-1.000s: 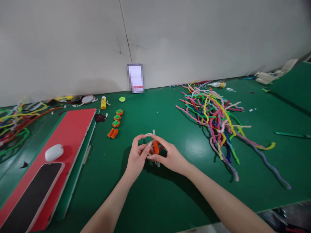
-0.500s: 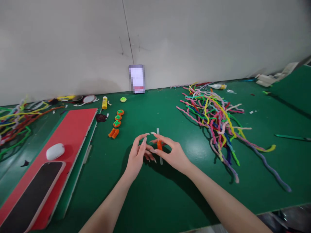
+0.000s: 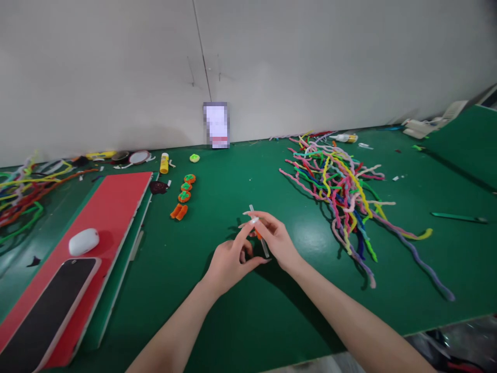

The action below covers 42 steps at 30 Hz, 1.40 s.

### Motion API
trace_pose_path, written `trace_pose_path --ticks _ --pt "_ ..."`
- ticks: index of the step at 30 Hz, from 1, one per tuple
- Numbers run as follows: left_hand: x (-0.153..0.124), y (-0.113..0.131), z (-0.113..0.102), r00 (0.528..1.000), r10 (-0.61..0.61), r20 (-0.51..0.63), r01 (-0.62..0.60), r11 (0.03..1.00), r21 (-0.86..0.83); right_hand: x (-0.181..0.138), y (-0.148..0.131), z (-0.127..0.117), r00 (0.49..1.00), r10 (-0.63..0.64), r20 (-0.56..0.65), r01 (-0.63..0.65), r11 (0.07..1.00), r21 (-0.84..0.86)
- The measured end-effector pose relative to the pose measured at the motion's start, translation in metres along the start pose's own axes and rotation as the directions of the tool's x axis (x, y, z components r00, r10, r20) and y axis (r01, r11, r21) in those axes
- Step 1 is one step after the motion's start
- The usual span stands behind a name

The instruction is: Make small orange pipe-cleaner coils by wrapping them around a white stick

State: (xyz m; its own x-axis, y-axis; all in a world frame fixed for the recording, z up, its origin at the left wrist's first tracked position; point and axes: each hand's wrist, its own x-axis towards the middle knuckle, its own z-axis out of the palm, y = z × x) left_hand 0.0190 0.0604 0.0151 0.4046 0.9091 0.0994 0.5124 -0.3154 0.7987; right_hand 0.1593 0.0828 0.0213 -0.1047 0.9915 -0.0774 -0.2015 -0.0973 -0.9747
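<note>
Both hands meet above the middle of the green table [image 3: 240, 321]. My right hand [image 3: 276, 241] is closed around a thin clear stick [image 3: 265, 249] with a bit of orange pipe cleaner [image 3: 258, 234] wound on it. My left hand [image 3: 232, 259] is curled beside it, its long-nailed fingers pinching at the same stick and orange piece. Most of the orange piece is hidden by the fingers.
A heap of coloured pipe cleaners [image 3: 341, 181] lies to the right, another bundle [image 3: 19, 194] at far left. Small orange-and-green finished pieces [image 3: 184, 196], a yellow glue stick [image 3: 164, 163], a red board [image 3: 104, 217] with a white mouse [image 3: 83, 241] and a phone [image 3: 46, 305] lie to the left.
My left hand has dropped lower and curled in under the right hand. The stick has tilted and less of the orange piece shows.
</note>
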Motion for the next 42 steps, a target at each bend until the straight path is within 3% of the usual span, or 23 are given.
trace_pose_path --ticks 5,8,12,18,30,35,42 --pt "0.002 -0.003 -0.005 0.998 0.007 -0.061 0.001 0.992 0.123 -0.002 0.004 0.007 0.999 -0.003 -0.045 0.001 0.999 -0.049" --pt "0.003 -0.001 -0.006 0.998 0.039 -0.056 -0.029 0.984 0.178 -0.002 0.003 0.008 1.0 -0.029 -0.007 0.028 0.998 -0.058" --pt "0.003 0.002 -0.006 0.992 0.071 -0.105 -0.046 0.973 0.226 -0.001 0.004 0.004 0.996 0.066 0.058 -0.072 0.992 0.101" --pt "0.005 0.004 -0.007 0.952 0.106 -0.286 -0.039 0.972 0.231 0.006 0.01 -0.007 0.993 0.11 0.046 -0.118 0.958 0.263" --pt "0.004 0.001 -0.008 0.999 -0.009 -0.047 0.007 1.0 -0.028 0.007 0.004 -0.01 0.947 0.182 0.264 -0.253 0.931 0.264" --pt "0.004 0.006 -0.009 0.999 -0.029 -0.022 0.024 0.984 -0.176 0.004 0.003 -0.007 0.937 0.199 0.286 -0.258 0.948 0.186" --pt "0.006 0.01 -0.012 1.0 0.006 -0.02 -0.01 0.975 -0.223 0.002 0.0 -0.008 0.931 0.165 0.325 -0.236 0.953 0.19"
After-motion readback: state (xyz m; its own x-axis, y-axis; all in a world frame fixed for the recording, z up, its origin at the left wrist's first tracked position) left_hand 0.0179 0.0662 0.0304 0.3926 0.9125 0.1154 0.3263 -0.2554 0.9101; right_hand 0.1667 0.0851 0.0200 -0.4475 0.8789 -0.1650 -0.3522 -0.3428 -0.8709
